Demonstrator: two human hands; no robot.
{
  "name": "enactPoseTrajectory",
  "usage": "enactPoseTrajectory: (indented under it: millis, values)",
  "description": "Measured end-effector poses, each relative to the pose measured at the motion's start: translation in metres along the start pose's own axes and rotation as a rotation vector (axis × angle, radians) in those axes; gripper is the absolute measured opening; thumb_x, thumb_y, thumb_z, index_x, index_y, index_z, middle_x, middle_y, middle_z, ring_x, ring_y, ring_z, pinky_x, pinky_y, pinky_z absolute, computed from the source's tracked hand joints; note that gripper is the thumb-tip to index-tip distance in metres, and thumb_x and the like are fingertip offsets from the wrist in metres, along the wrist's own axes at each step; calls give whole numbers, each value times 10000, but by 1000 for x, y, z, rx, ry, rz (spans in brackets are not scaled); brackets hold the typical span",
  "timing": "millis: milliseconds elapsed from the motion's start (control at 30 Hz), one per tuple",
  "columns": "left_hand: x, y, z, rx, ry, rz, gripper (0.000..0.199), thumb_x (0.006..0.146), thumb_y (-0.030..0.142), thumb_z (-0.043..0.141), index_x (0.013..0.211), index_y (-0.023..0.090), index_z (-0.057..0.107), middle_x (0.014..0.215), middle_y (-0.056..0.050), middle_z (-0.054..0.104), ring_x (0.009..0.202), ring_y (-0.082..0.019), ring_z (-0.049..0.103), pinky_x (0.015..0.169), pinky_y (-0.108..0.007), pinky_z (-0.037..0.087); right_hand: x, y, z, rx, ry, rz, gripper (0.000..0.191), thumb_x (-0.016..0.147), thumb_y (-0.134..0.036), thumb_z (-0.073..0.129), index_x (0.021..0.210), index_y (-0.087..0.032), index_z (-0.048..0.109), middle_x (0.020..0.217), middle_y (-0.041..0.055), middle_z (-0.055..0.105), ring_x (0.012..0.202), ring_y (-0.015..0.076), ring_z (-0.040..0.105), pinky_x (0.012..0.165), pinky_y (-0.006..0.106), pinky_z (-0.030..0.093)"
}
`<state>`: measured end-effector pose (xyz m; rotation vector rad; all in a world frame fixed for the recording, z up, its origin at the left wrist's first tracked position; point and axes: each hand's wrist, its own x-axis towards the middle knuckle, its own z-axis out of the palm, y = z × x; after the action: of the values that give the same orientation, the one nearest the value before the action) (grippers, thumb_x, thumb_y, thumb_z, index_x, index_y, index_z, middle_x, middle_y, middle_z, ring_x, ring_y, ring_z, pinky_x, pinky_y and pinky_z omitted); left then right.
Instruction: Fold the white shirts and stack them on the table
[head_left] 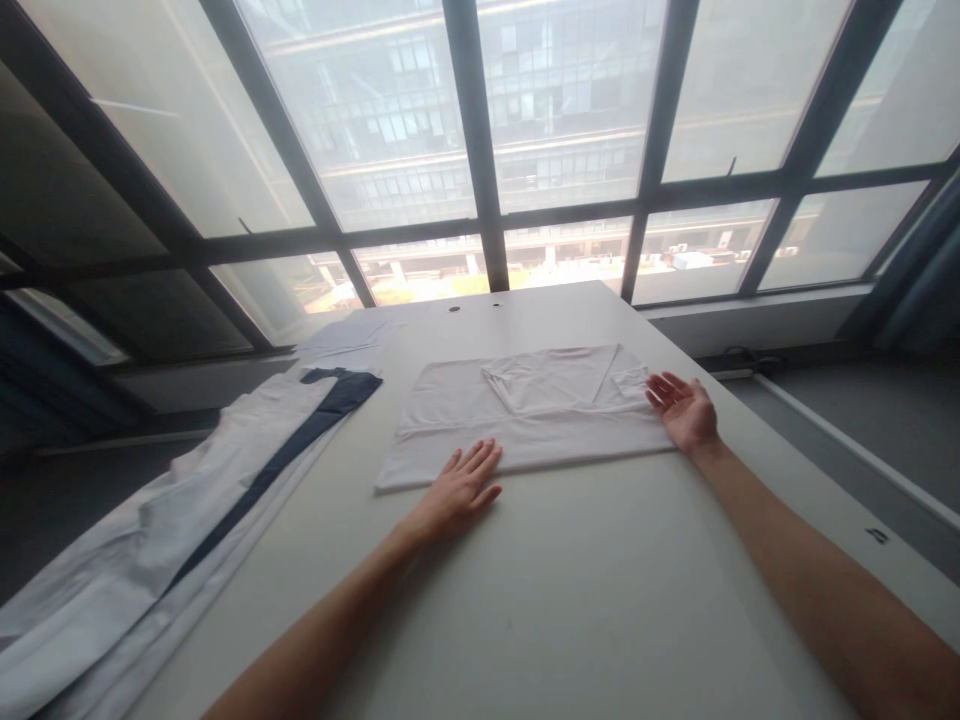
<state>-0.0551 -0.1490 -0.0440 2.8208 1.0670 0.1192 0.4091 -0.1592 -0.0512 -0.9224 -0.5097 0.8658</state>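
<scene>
A white garment [555,425] lies folded and fairly flat on the white table [600,580], with some creases near its far side. My left hand [461,488] rests palm down at the garment's near edge, left of its middle, fingers spread over the cloth and holding nothing. At the right end of the garment is my right hand [686,412], palm turned up and fingers apart, its fingertips beside or touching the cloth's edge.
Along the table's left side, white clothes [180,490] and a dark blue piece [281,460] hang over the edge. More pale cloth [345,340] lies at the far left corner. Large windows [562,110] stand behind the table. A white pipe [847,440] runs along the floor at right.
</scene>
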Motion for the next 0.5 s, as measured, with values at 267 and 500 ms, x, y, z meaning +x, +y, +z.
enactPoseTrajectory:
  millis: [267, 500]
  values:
    - [0, 4, -6, 1, -12, -6, 659, 1051, 600, 254, 1624, 288, 170, 1668, -47, 186, 1546, -245, 148, 1243, -489, 137, -82, 31, 68, -1114, -700, -680, 374, 998, -408, 457, 1223, -221, 689, 1232, 126, 690, 1166, 270, 613, 1026, 461, 484]
    - [-1, 7, -9, -6, -22, -14, 643, 1054, 591, 259, 1621, 296, 183, 1669, -41, 190, 1547, -243, 144, 1243, -491, 129, -107, 40, 87, -1488, -1141, -547, 546, 1033, -488, 384, 1525, -259, 441, 1620, 84, 351, 1509, 266, 283, 1227, 514, 193]
